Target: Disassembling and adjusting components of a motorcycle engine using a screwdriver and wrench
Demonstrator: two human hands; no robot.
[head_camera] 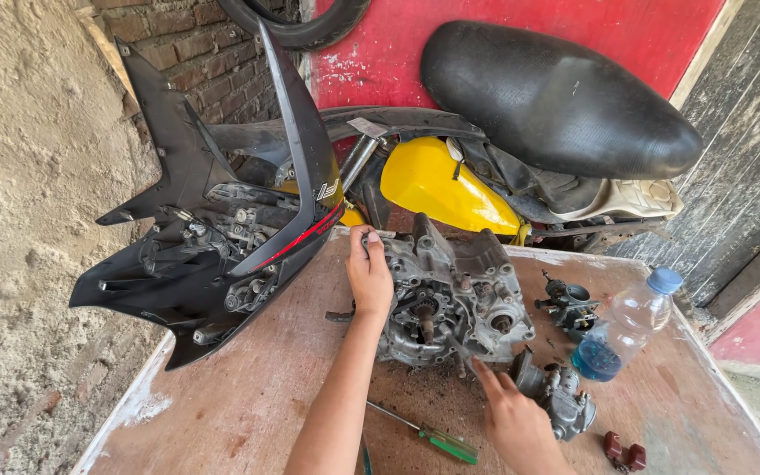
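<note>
The left hand (369, 274) curls over the upper left edge of a grey, grimy engine crankcase (452, 295), its fingers bent and closed on the casting's rim near the top corner. The right hand (512, 422) reaches in from below with the index finger stretched out, its tip touching the lower front of the crankcase near the dirt-strewn edge; the other fingers are loosely folded and hold nothing that can be seen. The crankcase sits near the middle of a worn, reddish wooden table (248, 396), with shafts and gear stubs sticking up from its open face. Just beside the right hand lies a carburettor (556, 396), and a second carburettor (569, 303) stands to the right of the crankcase. A clear plastic bottle (631, 325) with a blue cap leans near it. A green-handled screwdriver (428, 435) lies between the forearms. A black fairing panel (213, 237) rests on the table's left, and a black motorcycle seat (556, 97) leans behind.
</note>
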